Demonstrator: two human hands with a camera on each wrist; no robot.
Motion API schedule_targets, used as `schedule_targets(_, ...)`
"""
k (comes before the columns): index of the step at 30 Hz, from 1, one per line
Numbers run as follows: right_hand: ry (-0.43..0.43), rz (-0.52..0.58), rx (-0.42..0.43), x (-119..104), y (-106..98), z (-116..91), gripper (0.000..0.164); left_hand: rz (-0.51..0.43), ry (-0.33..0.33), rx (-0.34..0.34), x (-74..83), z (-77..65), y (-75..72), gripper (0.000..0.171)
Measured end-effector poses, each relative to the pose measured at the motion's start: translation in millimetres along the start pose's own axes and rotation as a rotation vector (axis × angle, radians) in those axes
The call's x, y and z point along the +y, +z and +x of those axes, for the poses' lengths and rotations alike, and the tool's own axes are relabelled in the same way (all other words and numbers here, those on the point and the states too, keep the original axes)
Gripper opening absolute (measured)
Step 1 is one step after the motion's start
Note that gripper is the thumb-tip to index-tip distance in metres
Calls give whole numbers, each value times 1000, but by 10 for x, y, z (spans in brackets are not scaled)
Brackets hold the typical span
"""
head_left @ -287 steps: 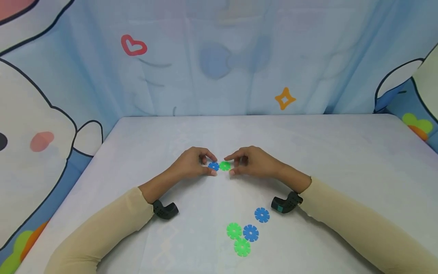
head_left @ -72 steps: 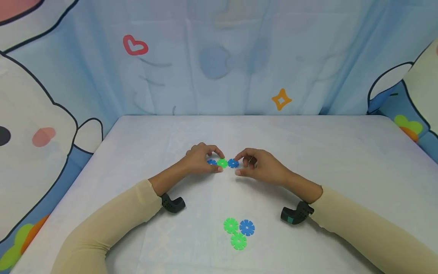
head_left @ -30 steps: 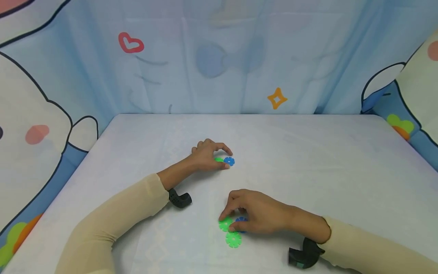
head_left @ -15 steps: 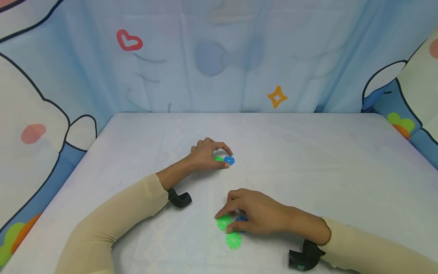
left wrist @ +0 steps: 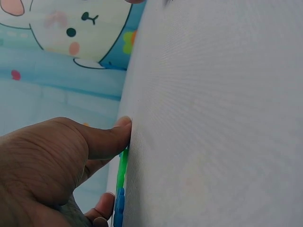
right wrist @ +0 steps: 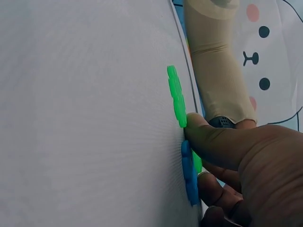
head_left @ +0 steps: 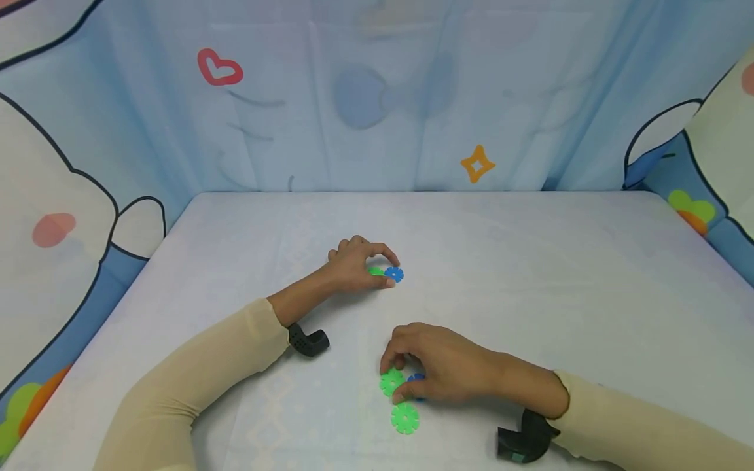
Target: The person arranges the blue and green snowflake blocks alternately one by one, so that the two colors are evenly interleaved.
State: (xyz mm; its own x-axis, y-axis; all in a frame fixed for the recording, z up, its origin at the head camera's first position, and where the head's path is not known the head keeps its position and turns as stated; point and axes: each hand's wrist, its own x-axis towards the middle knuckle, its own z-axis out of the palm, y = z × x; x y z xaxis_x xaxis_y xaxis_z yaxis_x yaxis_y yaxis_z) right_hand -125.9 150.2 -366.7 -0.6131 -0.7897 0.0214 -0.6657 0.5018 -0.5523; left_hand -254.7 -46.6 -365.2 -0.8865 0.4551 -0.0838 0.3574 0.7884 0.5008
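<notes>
On the far side of the table, my left hand pinches a blue notched snowflake disc by its edges between thumb and index finger. A green snowflake disc sits beside it, partly behind the thumb; the left wrist view also shows a blue disc beside the green, under the hand. Nearer, my right hand has thumb and index finger around a second green disc. Under that hand another blue disc is half covered. A third green disc lies flat just below the right thumb.
A white cloth covers the table, with a blue printed curtain along its far edge. Black wrist cameras hang under both wrists, close over the cloth. Cartoon-printed cloth stands at both sides.
A blue disc has moved from the near group to the row's right end. My right hand then came back to the near group and its fingers closed about a green disc; the left shifted right.
</notes>
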Motion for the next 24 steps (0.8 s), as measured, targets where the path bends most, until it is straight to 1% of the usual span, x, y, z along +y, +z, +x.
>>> schedule_targets(4, -11, 24, -16, 1, 4, -2, 28, -8, 0, 1, -1, -10, -5, 30)
schedule_targets(8, -54, 61, -35, 7, -1, -6, 28, -19, 5, 2, -2, -13, -9, 28)
schedule_targets(16, -141, 94, -58, 36, -6, 0, 29, -13, 4, 6, 4, -8, -9, 28)
schedule_targets(24, -168, 100, -68, 66, 2, 17, 30, -15, 7, 8, 6, -16, -4, 27)
